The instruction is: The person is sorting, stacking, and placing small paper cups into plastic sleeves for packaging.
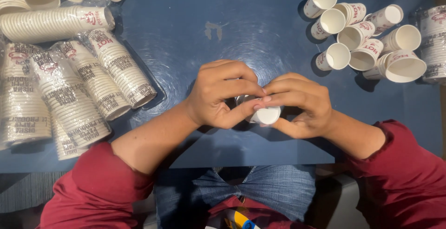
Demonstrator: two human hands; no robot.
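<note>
Between the left hand [218, 94] and right hand [299, 103], both are gripping one white paper cup [265, 114] together above the blue table [251, 29].

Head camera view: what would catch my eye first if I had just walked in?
Probably the two hands meeting at the middle of the blue table: the left hand and right hand pinch one small white paper cup between them. To the left lie long wrapped stacks of cups, and at the upper right a loose cluster of single cups lies on its sides.
</note>
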